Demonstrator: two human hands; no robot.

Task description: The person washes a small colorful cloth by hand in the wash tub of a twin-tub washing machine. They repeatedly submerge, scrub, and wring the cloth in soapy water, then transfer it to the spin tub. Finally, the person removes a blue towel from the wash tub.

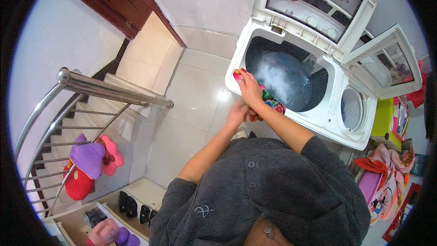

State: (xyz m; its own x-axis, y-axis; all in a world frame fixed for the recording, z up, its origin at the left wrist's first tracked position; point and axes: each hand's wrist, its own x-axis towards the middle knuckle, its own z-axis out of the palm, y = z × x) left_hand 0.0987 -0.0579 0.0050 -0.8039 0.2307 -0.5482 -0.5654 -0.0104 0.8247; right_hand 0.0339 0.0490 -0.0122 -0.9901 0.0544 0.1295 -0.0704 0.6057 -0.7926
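A top-loading twin-tub washing machine [235, 77] stands before me with both lids raised. My right hand [251, 90] is at the near left rim of its larger tub and grips a bright flowered cloth [275, 105]. Part of that cloth shows past my fingers, and more hangs over the tub's front edge beside my forearm. Just below, outside the tub, my left hand [238, 113] is closed around the cloth's lower part; it is slightly blurred. Cloudy, pale water [278, 75] swirls in the dark wash tub.
The smaller spin tub [351, 109] is to the right, with something blue inside. Farther right are a green box [384, 119] and piled clothes [389, 177]. A steel stair railing [102, 87], plush cushions [87, 157] and a shoe cabinet [143, 193] occupy the left.
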